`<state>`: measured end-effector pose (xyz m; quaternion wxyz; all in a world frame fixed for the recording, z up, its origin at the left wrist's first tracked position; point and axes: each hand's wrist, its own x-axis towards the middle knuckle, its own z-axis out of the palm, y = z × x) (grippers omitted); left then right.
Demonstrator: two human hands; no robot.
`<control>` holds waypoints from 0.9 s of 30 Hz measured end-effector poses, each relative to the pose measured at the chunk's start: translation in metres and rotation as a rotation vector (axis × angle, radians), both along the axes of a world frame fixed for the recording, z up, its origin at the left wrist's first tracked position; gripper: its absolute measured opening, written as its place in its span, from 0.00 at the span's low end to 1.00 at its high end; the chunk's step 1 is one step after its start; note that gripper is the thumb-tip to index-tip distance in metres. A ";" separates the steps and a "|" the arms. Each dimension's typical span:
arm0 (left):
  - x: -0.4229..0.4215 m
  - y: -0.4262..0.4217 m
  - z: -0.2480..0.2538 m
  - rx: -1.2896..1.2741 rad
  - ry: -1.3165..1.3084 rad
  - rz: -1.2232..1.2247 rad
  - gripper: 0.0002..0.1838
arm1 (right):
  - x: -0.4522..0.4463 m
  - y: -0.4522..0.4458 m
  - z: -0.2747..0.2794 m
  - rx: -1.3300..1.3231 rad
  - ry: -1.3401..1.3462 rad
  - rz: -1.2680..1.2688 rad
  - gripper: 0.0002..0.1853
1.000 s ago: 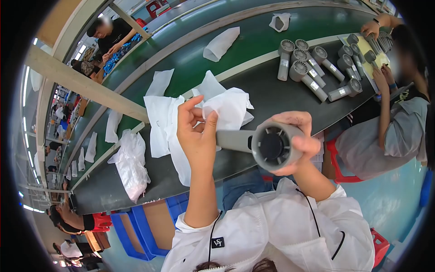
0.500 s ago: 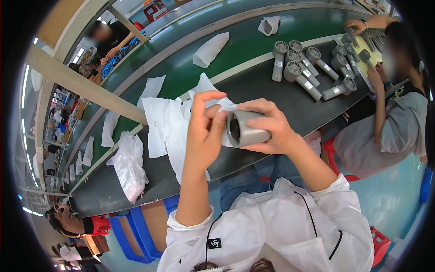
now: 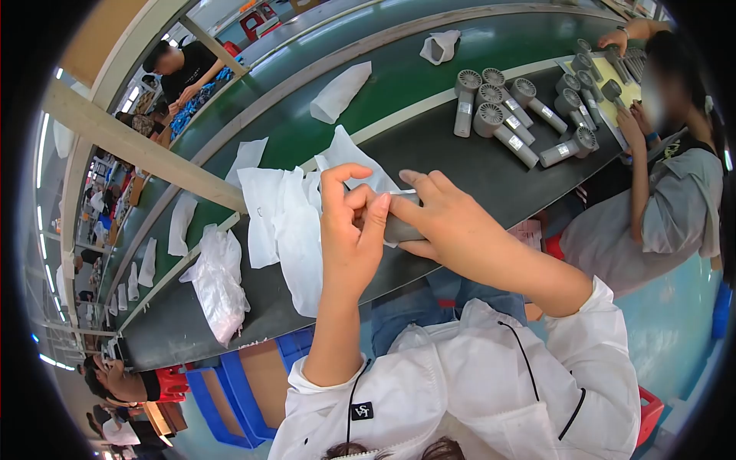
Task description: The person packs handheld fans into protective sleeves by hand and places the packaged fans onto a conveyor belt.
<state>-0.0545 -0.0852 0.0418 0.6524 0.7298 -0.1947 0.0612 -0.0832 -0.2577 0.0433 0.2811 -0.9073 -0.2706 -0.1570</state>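
Note:
My right hand [image 3: 441, 215] is wrapped round a grey handheld fan [image 3: 402, 228], of which only a small part shows between my hands. My left hand [image 3: 354, 215] is closed at the fan's left side, thumb and forefinger nearly meeting; a white bag was round its fingers earlier, and its hold on bag or fan is partly hidden. Behind my hands, a white bag [image 3: 351, 162] sticks up. Flat white bags [image 3: 299, 230] lie just left of my left hand on the black work surface [image 3: 337, 285].
Several grey fans [image 3: 491, 107] lie at the right, near a co-worker [image 3: 652, 176]. A plastic bag [image 3: 218, 284] lies at the left. White bags [image 3: 341, 92] rest on the green belt [image 3: 399, 73]. Blue bins [image 3: 222, 399] stand below. Another person [image 3: 184, 69] sits across.
The fan has moved left and turned from its head facing me to lying mostly hidden between my hands. My right hand has moved left to my left hand. Bags on the belt have shifted left.

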 end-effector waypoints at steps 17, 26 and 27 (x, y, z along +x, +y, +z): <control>-0.008 -0.010 -0.043 0.432 -0.065 -0.058 0.35 | 0.035 -0.022 -0.012 0.553 0.191 0.168 0.34; -0.013 -0.022 -0.037 0.272 0.172 0.155 0.32 | 0.004 0.017 -0.052 0.943 -0.073 -0.117 0.08; -0.010 -0.019 -0.047 0.273 0.113 0.166 0.31 | 0.003 0.013 -0.053 0.945 -0.066 -0.115 0.08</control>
